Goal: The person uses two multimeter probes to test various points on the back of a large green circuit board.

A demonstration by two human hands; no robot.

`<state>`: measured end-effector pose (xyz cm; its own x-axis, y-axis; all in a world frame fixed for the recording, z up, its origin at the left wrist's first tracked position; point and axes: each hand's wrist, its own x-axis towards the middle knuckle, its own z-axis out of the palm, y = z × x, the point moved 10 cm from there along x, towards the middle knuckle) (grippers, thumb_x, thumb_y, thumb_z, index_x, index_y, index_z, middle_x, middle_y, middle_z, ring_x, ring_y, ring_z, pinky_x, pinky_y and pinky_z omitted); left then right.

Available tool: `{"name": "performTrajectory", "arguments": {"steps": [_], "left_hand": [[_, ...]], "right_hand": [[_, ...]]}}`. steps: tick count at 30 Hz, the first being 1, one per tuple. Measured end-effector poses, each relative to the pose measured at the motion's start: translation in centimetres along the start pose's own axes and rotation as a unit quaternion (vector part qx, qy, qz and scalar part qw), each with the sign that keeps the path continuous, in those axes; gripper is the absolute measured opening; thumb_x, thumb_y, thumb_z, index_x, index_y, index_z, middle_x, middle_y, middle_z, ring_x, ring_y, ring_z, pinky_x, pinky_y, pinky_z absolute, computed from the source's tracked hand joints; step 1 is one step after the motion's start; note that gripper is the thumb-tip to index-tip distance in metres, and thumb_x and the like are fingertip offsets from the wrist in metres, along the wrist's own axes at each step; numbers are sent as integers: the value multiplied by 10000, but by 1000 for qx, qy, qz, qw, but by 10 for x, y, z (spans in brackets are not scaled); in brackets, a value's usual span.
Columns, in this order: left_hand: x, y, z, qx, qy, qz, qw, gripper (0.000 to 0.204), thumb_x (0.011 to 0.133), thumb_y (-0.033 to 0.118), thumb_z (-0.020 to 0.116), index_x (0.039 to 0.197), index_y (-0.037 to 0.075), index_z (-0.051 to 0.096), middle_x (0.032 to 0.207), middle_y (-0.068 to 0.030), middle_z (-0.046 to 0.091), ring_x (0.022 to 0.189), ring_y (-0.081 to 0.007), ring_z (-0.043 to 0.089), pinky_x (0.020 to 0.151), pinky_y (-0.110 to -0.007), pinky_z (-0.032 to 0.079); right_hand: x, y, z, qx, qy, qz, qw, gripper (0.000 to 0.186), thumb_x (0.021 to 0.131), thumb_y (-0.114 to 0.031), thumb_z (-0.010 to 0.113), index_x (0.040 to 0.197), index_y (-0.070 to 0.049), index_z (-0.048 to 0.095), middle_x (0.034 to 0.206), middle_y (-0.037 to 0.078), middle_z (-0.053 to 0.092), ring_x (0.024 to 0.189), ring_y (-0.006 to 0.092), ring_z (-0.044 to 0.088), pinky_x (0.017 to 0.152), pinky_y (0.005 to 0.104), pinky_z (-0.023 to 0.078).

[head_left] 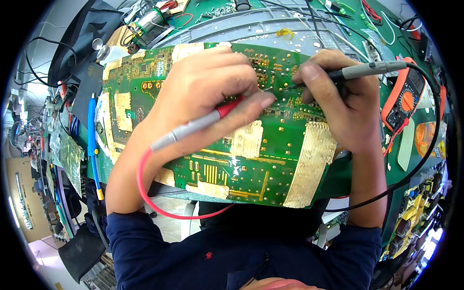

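A large green circuit board [275, 169] with gold traces and ribbed tan patches lies tilted before me. My left hand [212, 87] rests over its upper middle, closed around a red and grey test probe [193, 126] whose tip points right. From the right, my right hand [338, 92] grips a black and grey test probe [367, 70], its tip pointing left. Both tips come close together at the small components near the board's upper centre; whether they touch the board I cannot tell. The red lead loops below my left wrist, and the black lead curves around my right forearm.
An orange-cased multimeter [405, 100] lies at the right on the green mat. Left of the board is a blue pen-like tool [92, 128]. A grey tray [232, 35] with small parts sits behind, beside a soldering-iron stand [147, 24]. More boards [411, 212] fill the lower right.
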<state>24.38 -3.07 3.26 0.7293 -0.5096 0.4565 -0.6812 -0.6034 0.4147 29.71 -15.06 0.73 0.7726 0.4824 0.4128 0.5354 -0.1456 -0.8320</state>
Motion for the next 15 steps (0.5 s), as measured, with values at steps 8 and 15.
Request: {"name": "performTrajectory", "arguments": {"steps": [8, 15], "left_hand": [[-2, 6, -4, -8, 25, 34, 999, 85, 752, 53, 689, 741, 0, 623, 711, -95, 572, 632, -217, 501, 560, -319, 365], [-1, 9, -1, -1, 6, 35, 999, 110, 783, 89, 639, 765, -18, 626, 701, -106, 564, 635, -223, 500, 560, -323, 362]], "right_hand": [[-1, -4, -33, 90, 117, -17, 989, 274, 992, -143, 463, 910, 53, 636, 821, 104, 640, 608, 108, 534, 607, 228, 448], [5, -9, -38, 36, 157, -84, 983, 315, 1009, -185, 448, 989, 57, 648, 788, 75, 629, 739, 112, 577, 723, 255, 455]]}}
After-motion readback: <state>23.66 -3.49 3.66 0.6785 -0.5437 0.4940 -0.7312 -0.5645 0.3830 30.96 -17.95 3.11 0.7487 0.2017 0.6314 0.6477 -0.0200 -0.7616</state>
